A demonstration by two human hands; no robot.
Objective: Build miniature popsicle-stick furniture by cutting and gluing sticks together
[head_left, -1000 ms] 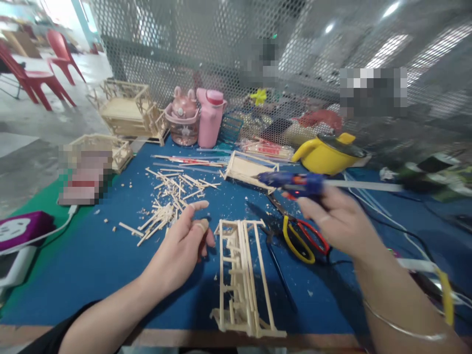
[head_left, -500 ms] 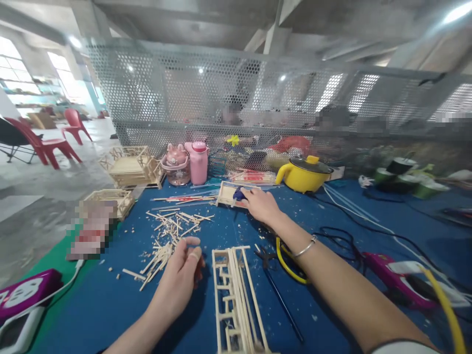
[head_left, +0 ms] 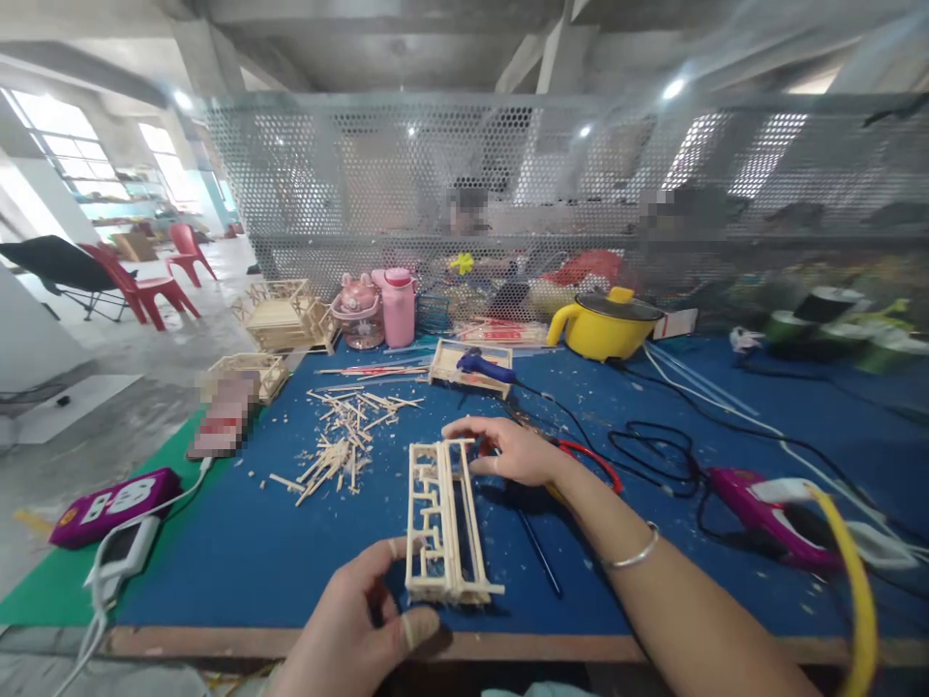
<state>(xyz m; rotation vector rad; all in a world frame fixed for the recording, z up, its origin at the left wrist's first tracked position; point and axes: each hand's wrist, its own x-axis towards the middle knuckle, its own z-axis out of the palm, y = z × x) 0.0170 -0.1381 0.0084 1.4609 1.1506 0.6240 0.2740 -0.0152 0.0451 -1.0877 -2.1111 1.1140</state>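
Head view, one only. Surface: blue cloth table top (head_left: 218,552), wooden front edge, a green strip at its left end; stick offcuts (head_left: 348,431) scattered left of centre; purple power strip (head_left: 108,496) at the left edge with a white cable; black cords looping at right; blue glue gun (head_left: 485,365) lying on a small stick tray (head_left: 450,366); yellow pot (head_left: 606,329), pink bottle (head_left: 398,308) and pink lidded cup (head_left: 357,312) along the back; finished stick models (head_left: 286,318) at back left. Stick frame (head_left: 441,518): near the front edge at centre, gripped at both ends; left hand (head_left: 363,620) closed on its near end, right hand (head_left: 508,450) closed on its far end. Room: perforated metal screen (head_left: 363,194) behind the table; concrete ceiling beams; red chairs (head_left: 156,281) and bright windows at far left.
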